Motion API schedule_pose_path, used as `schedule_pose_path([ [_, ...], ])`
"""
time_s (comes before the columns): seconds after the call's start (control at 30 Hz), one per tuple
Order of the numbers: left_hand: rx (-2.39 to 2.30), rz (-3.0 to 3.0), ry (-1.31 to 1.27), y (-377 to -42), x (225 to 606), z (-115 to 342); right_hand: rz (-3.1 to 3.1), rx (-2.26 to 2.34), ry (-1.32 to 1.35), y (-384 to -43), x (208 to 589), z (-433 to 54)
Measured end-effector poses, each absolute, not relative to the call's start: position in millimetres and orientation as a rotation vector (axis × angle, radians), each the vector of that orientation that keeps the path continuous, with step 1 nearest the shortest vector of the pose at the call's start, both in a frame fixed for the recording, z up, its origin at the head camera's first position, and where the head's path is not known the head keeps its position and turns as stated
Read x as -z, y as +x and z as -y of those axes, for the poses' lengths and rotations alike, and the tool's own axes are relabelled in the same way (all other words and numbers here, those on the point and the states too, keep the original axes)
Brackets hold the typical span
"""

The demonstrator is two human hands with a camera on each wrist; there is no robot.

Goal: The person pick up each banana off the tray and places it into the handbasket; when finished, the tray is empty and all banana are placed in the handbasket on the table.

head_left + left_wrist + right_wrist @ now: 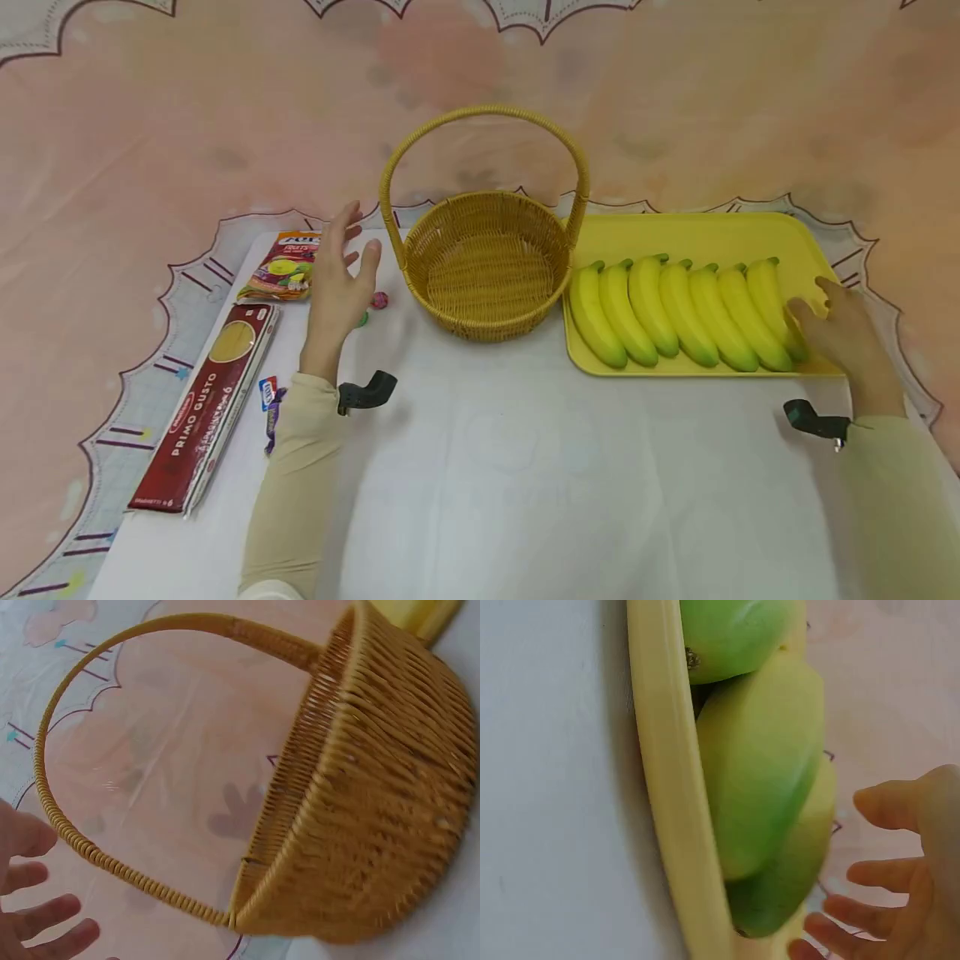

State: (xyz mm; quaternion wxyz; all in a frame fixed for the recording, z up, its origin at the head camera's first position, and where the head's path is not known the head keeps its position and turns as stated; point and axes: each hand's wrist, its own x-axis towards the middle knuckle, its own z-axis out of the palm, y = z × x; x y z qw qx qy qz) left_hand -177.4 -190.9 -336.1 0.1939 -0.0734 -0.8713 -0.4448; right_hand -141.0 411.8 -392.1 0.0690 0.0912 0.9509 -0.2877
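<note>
I have the right hand [849, 329] at the 3 o'clock end of the yellow tray [690, 233], fingers apart and gripping nothing, just beside the end banana [768, 308]. This looks like a reach for it; I'd close round its middle and lift straight up, sparing the next one a nudge. My left hand [341, 292], fingers spread and holding nothing, hangs at the wicker basket's [485, 331] 9 o'clock. I count seven bananas [647, 304] on one tray, at 3 o'clock from one basket; one spaghetti packet [206, 408], 8 o'clock; one fruit candy bag [279, 268], 9 o'clock.
</note>
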Motion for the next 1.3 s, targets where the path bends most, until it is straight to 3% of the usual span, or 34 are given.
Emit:
schedule_pose_path([
  [0.33, 1.463, 2.217, -0.158, -208.2, 342.5, 167.4, -2.695, 0.953, 0.363, -142.1, 404.5, -407.2],
  [0.77, 1.428, 2.275, -0.129, -209.6, 348.3, 165.2, -2.924, 1.094, 0.472, -122.6, 403.5, -386.0],
  [1.3, 1.417, 2.265, -0.137, -210.6, 349.0, 165.4, -2.966, 1.199, -0.124, -114.8, 371.7, -267.2],
])
